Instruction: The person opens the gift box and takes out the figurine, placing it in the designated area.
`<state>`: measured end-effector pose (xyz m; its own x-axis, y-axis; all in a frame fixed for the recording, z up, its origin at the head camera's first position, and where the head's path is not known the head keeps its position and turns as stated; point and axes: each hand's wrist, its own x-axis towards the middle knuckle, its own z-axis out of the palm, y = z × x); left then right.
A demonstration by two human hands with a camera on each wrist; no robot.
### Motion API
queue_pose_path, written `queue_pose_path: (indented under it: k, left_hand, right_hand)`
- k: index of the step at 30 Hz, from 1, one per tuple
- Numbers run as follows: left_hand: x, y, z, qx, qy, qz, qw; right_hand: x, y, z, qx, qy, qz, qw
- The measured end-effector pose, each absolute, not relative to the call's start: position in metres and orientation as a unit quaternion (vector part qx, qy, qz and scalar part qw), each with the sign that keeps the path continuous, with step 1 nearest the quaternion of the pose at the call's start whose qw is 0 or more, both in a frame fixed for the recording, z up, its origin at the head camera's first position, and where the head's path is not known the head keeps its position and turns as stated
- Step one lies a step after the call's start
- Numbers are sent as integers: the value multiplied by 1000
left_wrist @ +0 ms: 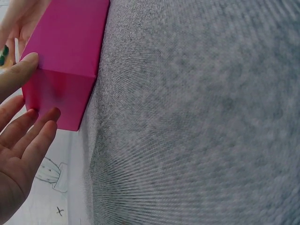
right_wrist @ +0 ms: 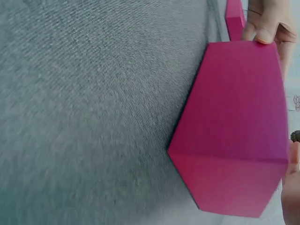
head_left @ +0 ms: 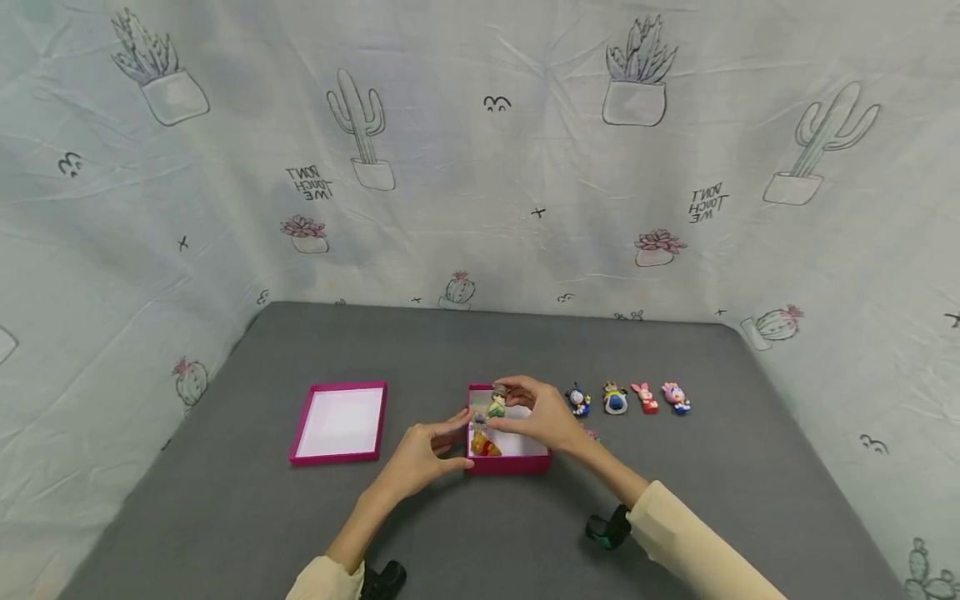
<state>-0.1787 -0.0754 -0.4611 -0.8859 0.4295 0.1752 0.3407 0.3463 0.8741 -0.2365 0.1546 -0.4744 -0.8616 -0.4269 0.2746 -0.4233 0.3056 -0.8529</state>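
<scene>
My right hand [head_left: 546, 417] pinches a small figurine [head_left: 497, 403] with a brown hat and green clothes between thumb and fingers, above the open magenta box [head_left: 508, 465]. Inside that box, at its left, lies a yellow bear figurine in red [head_left: 484, 445]. Another small figurine [head_left: 478, 418] behind the bear is too small to make out. My left hand [head_left: 416, 457] is at the box's left side, thumb [left_wrist: 26, 68] touching the front corner's upper edge. Its other fingers spread loosely along the side wall. The right wrist view shows only the figurine's brown hat [right_wrist: 295, 136].
A magenta lid [head_left: 337, 423] with a white inside lies left of the box. To the right, several figurines stand in a row, among them a blue one [head_left: 577, 401] and a pink rabbit [head_left: 645, 398]. A pink figurine [head_left: 592, 434] is partly hidden behind my right wrist.
</scene>
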Motion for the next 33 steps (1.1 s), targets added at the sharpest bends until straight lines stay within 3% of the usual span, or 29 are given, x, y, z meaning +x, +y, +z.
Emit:
queue_pose_path:
  k: [4, 11, 23, 33]
  left_hand:
    - [-187, -77, -478, 223, 820, 524, 50]
    - [-197, -78, -496, 218, 815, 535, 49]
    - [-194, -83, -500, 211, 819, 531, 54]
    - [-195, -83, -499, 208, 813, 541, 61]
  right_hand:
    - [-229, 165, -457, -234, 798, -556, 5]
    - [-230, 193, -461, -254, 795, -547, -62]
    - [-196, 223, -437, -280, 793, -535, -77]
    - [-188, 255, -461, -306, 760, -570, -61]
